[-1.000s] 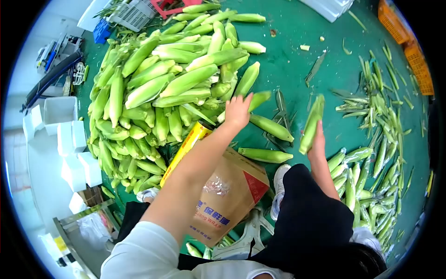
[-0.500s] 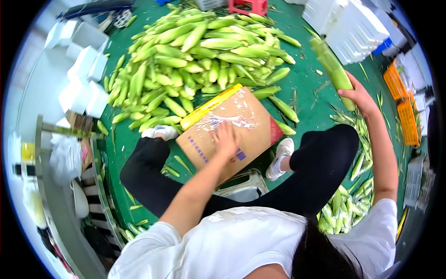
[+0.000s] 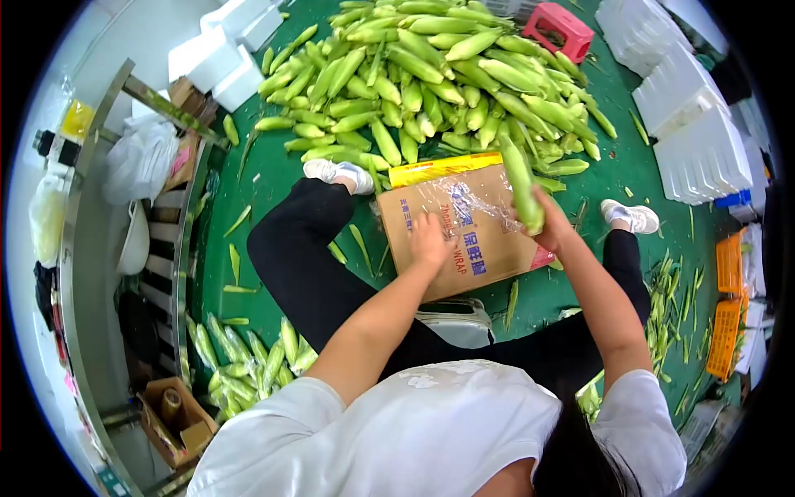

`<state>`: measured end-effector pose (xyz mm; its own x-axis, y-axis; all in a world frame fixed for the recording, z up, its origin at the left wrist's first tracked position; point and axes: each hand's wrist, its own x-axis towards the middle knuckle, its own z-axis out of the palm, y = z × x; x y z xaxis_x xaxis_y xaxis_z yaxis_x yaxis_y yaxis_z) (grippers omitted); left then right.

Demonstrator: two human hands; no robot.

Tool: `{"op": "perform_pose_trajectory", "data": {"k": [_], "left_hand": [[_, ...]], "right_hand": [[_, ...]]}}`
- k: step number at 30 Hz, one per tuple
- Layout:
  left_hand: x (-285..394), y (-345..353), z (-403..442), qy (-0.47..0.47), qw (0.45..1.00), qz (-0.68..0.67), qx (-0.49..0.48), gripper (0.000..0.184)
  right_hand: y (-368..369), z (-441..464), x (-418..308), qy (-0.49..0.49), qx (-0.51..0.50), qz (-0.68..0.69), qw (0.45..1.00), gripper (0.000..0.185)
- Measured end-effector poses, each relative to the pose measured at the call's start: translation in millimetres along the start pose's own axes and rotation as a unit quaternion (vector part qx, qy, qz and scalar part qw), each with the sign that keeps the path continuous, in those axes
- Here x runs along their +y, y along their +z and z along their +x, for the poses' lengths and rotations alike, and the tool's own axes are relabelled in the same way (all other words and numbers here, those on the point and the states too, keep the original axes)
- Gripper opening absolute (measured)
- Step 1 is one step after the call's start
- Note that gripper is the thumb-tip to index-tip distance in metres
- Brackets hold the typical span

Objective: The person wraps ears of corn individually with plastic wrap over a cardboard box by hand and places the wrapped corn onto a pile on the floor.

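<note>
A cardboard box [image 3: 406, 217] lies between the legs, with clear plastic film [image 3: 468, 199] on its top and a yellow strip [image 3: 447, 168] along its far edge. My left hand [image 3: 431, 242] rests on the box, fingers spread, holding nothing. My right hand [image 3: 553, 222] grips the lower end of a green corn ear [image 3: 518, 180], tilted above the box's right part. Beyond the box, a big heap of corn in green husks [image 3: 431, 74] covers the floor.
Wrapped corn [image 3: 248, 364] lies at lower left beside a metal rack [image 3: 189, 240]. A red stool [image 3: 560, 30] stands behind the heap. White foam boxes [image 3: 691, 124] and orange crates [image 3: 725, 331] are at the right. Husk scraps [image 3: 669, 306] litter the green floor [image 3: 286, 170].
The view has swung left. My right hand has brought its corn ear from the far right to above the box. My left hand moved from the heap onto the box.
</note>
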<state>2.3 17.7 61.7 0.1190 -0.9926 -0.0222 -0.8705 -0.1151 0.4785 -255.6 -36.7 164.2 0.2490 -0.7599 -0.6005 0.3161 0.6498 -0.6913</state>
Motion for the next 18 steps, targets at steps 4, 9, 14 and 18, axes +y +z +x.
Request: {"op": "perform_pose_trajectory", "data": {"k": [4,9,14,18], "left_hand": [[-16.7,-4.3,6.7,0.042,0.997,0.061,-0.006,0.037],[-14.2,-7.6,19.7,0.030,0.996,-0.082,0.018,0.029],[65.7,-46.4,44.0,-0.251,0.648,-0.706,-0.138,0.057],[91.0,-23.9,29.3,-0.188,0.745,-0.631,-0.104,0.057]], "right_hand": [[10.2,58.4,21.2,-0.006,0.018,-0.259,0.966,0.064],[9.8,101.2,34.7,-0.135,-0.080,-0.302,0.940,0.064],[37.5,49.8,35.1,-0.222,-0.077,-0.429,0.872,0.056],[16.2,35.3,57.0,-0.371,0.053,-0.454,0.808,0.043]]}}
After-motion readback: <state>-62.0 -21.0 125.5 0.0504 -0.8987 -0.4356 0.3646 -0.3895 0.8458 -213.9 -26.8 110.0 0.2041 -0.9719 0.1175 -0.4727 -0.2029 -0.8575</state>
